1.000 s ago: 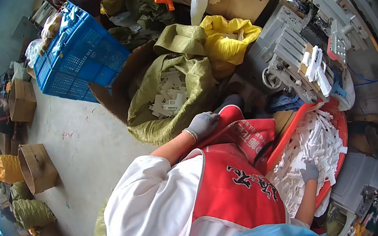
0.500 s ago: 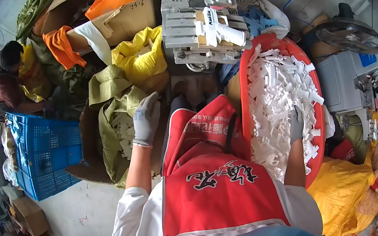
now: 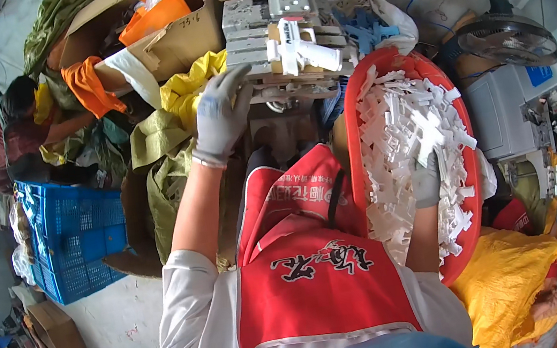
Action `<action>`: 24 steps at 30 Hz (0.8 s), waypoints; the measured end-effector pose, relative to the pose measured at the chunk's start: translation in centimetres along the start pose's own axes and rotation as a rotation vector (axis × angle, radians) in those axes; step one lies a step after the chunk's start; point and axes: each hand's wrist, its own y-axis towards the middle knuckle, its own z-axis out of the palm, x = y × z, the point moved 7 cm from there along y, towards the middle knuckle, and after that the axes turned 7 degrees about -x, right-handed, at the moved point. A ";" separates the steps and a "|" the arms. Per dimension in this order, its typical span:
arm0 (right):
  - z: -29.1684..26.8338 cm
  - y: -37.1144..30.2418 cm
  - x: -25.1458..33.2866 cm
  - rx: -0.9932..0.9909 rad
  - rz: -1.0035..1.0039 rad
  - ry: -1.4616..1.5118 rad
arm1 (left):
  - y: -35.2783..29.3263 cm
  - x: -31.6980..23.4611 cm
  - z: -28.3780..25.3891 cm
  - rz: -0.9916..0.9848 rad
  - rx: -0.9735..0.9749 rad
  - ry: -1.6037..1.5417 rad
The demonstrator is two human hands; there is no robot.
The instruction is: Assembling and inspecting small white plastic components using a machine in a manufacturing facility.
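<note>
My left hand (image 3: pixel 219 120), in a grey-white glove, is raised before the machine's near left side. Its thumb stands apart from its fingers and nothing shows in it. On the machine bed (image 3: pixel 249 44) lies a white pistol-shaped plastic part (image 3: pixel 303 52), with its grip pointing right. To the right, my gloved right hand (image 3: pixel 426 179) reaches into a long red tub (image 3: pixel 355 157) heaped with similar white plastic parts. Its fingers are closed on a white plastic part (image 3: pixel 430 131) that rises above the heap; the fingertips are partly hidden.
Left of me are an open carton with a green woven sack (image 3: pixel 170 181), a yellow sack (image 3: pixel 187 91) and a blue crate (image 3: pixel 75 236). A co-worker (image 3: pixel 13 138) sits at far left. A fan (image 3: pixel 507 38) stands at far right, above an orange sack (image 3: pixel 507 278).
My left hand has moved up and right, from over the green sack toward the machine. My right hand has lifted slightly and now grips a white part. The co-worker's arm has reached out.
</note>
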 end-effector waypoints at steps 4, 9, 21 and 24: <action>2.7 -1.9 -1.2 0.106 -0.001 -0.130 | 2.2 1.1 2.5 -0.014 0.062 -0.092; 4.9 -5.1 -2.9 0.145 -0.024 -0.217 | 3.1 2.1 3.6 -0.037 0.110 -0.087; 5.4 -6.3 -6.4 0.111 0.049 -0.314 | 5.8 2.0 5.3 -0.020 0.275 -0.126; 6.1 -5.9 -5.5 0.140 0.018 -0.368 | 6.7 1.3 6.4 -0.035 0.402 -0.171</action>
